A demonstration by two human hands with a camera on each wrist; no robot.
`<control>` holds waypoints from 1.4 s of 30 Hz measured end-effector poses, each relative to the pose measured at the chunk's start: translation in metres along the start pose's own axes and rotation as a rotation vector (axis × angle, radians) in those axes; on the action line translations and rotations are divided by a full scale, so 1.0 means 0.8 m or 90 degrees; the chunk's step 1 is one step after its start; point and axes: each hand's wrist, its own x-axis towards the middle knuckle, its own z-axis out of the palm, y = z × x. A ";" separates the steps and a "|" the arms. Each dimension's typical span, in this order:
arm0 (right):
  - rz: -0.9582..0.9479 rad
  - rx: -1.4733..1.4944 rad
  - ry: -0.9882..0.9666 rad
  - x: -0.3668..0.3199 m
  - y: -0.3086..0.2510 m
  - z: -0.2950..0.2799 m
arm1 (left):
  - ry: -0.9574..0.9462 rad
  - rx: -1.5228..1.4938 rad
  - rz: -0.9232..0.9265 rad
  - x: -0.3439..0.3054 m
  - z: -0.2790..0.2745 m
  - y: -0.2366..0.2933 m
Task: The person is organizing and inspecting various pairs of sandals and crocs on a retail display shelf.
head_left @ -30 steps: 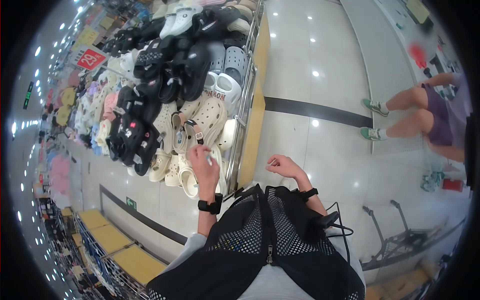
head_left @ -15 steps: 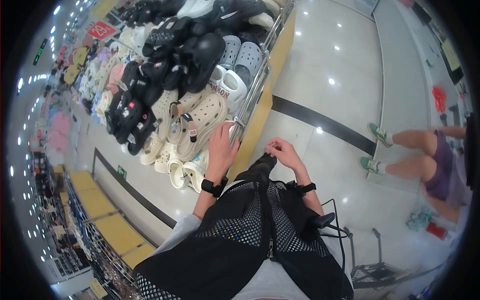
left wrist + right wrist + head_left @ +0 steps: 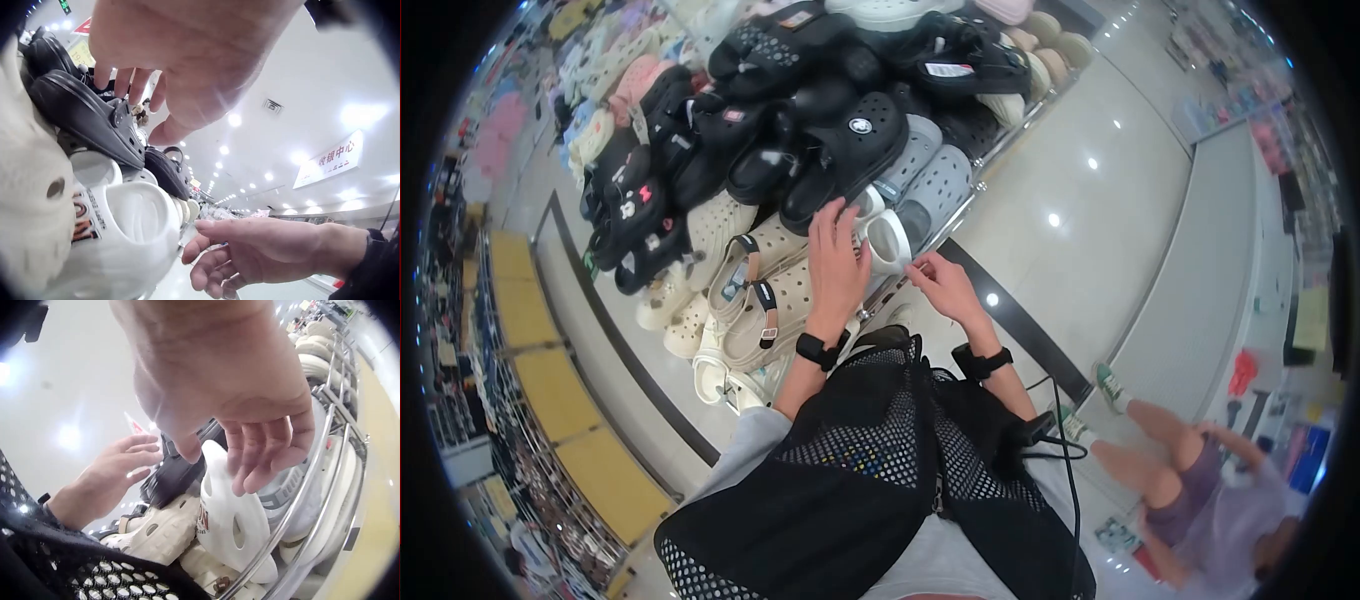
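My left hand [image 3: 837,265] hovers over the shoe pile with its fingers stretched out, between a black clog [image 3: 855,150] and a pair of white slip-on shoes [image 3: 890,245]. Relaxed fingers and a thumb held apart show on my right hand [image 3: 948,288], close by the outer side of the white pair. In the right wrist view its fingers hang over a white shoe [image 3: 234,531] printed with letters, gripping nothing. Beige clogs [image 3: 785,305] with a buckled strap lie left of my left wrist. Grey clogs [image 3: 940,185] sit just beyond the white pair.
A metal rail [image 3: 300,512] edges the shoe display, above a yellow border [image 3: 381,506]. Black, pink and white clogs are heaped farther back. At lower right another person [image 3: 1200,490] sits by a long pale platform [image 3: 1160,300]. Yellow-topped racks [image 3: 585,430] stand at left.
Both hands have moved forward along the display, from beside the beige clogs to the white pair. The head view has turned and come nearer, and the seated person now appears lower.
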 end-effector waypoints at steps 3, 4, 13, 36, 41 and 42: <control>0.008 -0.174 -0.023 0.036 -0.030 -0.002 | 0.039 0.042 -0.034 0.031 -0.001 -0.014; 0.038 -0.279 -0.051 0.046 -0.036 -0.005 | 0.049 0.043 -0.044 0.036 -0.002 -0.019; -0.121 -0.454 -0.176 0.104 -0.014 -0.012 | -0.040 0.042 -0.105 0.033 -0.011 -0.039; -0.045 0.039 -0.543 0.227 0.079 -0.219 | 0.310 0.328 -0.366 0.110 0.104 0.057; 0.008 0.128 -0.381 0.234 0.137 -0.304 | 0.302 0.341 -0.229 0.172 0.163 0.098; 0.024 0.141 -0.354 0.234 0.148 -0.316 | 0.279 0.291 -0.199 0.190 0.181 0.103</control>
